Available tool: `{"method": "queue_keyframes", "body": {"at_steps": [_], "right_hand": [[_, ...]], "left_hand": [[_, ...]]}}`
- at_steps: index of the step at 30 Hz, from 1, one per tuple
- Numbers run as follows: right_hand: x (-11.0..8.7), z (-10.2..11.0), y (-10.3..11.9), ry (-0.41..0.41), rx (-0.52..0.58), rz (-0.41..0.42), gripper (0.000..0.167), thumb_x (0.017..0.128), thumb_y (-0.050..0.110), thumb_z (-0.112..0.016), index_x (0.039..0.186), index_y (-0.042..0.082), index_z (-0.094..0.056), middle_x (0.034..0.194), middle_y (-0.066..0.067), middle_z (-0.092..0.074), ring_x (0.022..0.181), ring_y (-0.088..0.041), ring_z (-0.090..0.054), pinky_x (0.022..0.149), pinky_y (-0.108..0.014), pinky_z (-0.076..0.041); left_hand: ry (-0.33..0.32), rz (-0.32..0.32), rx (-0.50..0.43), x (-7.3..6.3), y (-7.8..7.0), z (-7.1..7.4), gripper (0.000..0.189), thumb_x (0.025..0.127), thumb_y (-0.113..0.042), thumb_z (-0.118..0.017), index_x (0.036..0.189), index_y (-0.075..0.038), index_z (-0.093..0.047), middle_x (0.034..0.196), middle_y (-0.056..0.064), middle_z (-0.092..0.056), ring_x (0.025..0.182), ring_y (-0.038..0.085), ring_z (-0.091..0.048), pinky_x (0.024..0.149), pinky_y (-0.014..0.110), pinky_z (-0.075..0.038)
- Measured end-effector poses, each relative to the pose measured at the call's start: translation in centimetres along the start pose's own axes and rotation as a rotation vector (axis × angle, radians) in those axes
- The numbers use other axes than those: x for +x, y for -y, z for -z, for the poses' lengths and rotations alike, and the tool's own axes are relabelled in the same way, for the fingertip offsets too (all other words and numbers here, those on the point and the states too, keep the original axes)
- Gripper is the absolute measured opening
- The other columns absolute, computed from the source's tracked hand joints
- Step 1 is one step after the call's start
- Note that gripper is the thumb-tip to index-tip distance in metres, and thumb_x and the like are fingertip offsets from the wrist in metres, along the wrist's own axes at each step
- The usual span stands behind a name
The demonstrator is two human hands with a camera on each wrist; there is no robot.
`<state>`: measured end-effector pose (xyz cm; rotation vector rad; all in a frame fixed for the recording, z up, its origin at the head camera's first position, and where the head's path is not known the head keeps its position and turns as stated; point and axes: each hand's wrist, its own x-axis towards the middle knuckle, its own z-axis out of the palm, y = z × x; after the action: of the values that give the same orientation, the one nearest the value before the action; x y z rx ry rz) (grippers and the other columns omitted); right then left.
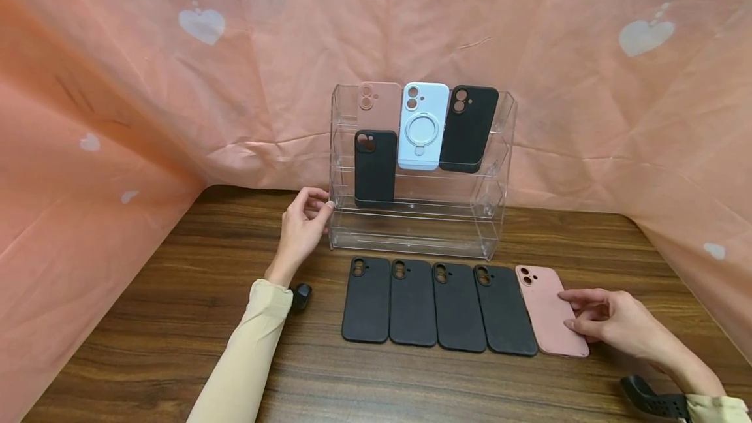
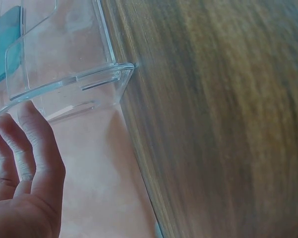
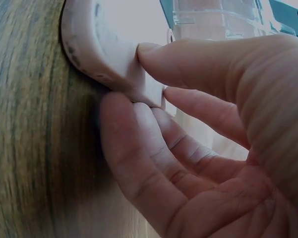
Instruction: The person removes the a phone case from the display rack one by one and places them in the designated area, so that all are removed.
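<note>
A clear acrylic display stand [image 1: 411,240] stands at the back of the table. My left hand [image 1: 302,227] is at its left side, with loosely bent fingers [image 2: 39,144] touching the clear panel. My right hand [image 1: 617,322] pinches the right long edge of a pink phone case [image 1: 549,312]. The thumb [image 3: 188,62] presses on its back, while the other fingers meet its edge from beside and below. Left of that case, several black phone cases, the nearest one [image 1: 505,309] among them, lie in a row.
On the stand's upper tier are another pink case [image 1: 378,109], a white case with a ring [image 1: 423,126] and a black case [image 1: 470,129]. One black case [image 1: 375,168] sits a tier lower. Pink cloth [image 1: 282,51] surrounds the wooden table [image 1: 205,292].
</note>
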<state>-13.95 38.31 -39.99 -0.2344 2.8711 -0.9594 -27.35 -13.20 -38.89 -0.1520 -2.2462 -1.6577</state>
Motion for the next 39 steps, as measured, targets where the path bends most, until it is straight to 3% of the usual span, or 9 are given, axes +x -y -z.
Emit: {"method": "queue_keyframes", "body": {"at_steps": [9,15,24,28,35,39], "right_hand": [[0.2,-0.1,0.5,-0.045,-0.009,-0.04,0.038,0.092,0.024,-0.077,0.124,0.005,-0.07,0.104,-0.006,-0.076,0.078,0.005,-0.065,0.059,-0.025,-0.057],[0.8,0.4,1.1,-0.077,0.041,-0.062,0.037,0.097,0.021,-0.072,0.128,0.001,-0.067,0.103,-0.01,-0.079,0.078,0.002,-0.07,0.062,-0.027,-0.062],[2.0,1.1,2.4,-0.155,-0.003,-0.028,0.036,0.099,0.024,-0.068,0.13,0.005,-0.066,0.1,-0.013,-0.078,0.075,0.0,-0.072,0.062,-0.021,-0.058],[2.5,1.3,3.0,-0.228,0.036,0.034,0.033,0.099,0.018,-0.069,0.127,0.002,-0.067,0.101,-0.018,-0.077,0.071,-0.005,-0.073,0.057,-0.026,-0.061],[3.3,1.9,4.2,-0.374,-0.007,0.13,0.028,0.096,0.015,-0.072,0.122,0.005,-0.07,0.092,0.008,-0.075,0.065,-0.002,-0.07,0.054,-0.02,-0.056],[3.8,2.2,5.1,-0.405,0.015,0.141,0.03,0.096,0.016,-0.071,0.125,0.007,-0.069,0.093,0.011,-0.072,0.065,-0.001,-0.069,0.054,-0.02,-0.056]], "left_hand": [[0.003,0.009,-0.008,0.0,-0.2,0.0,0.018,0.097,-0.014,-0.068,0.114,-0.008,-0.066,0.092,0.013,-0.066,0.074,0.03,-0.07,0.064,0.052,-0.064],[0.0,0.005,-0.007,0.0,-0.2,0.0,0.017,0.096,-0.014,-0.068,0.112,-0.008,-0.066,0.09,0.013,-0.067,0.072,0.031,-0.071,0.062,0.049,-0.064],[-0.02,-0.02,0.012,0.3,0.0,0.2,0.016,0.094,-0.016,-0.071,0.107,-0.008,-0.068,0.087,0.012,-0.069,0.066,0.02,-0.069,0.052,0.029,-0.061],[-0.017,-0.026,0.012,0.3,0.1,0.3,0.016,0.094,-0.017,-0.072,0.106,-0.008,-0.068,0.087,0.012,-0.069,0.066,0.02,-0.069,0.053,0.033,-0.062],[-0.014,-0.01,0.002,0.3,0.2,0.2,0.016,0.094,-0.017,-0.072,0.106,-0.008,-0.068,0.088,0.013,-0.069,0.064,0.017,-0.067,0.06,0.052,-0.063],[-0.015,-0.007,-0.01,0.2,0.3,0.2,0.016,0.094,-0.017,-0.072,0.106,-0.008,-0.068,0.089,0.013,-0.068,0.064,0.012,-0.066,0.062,0.055,-0.063]]}}
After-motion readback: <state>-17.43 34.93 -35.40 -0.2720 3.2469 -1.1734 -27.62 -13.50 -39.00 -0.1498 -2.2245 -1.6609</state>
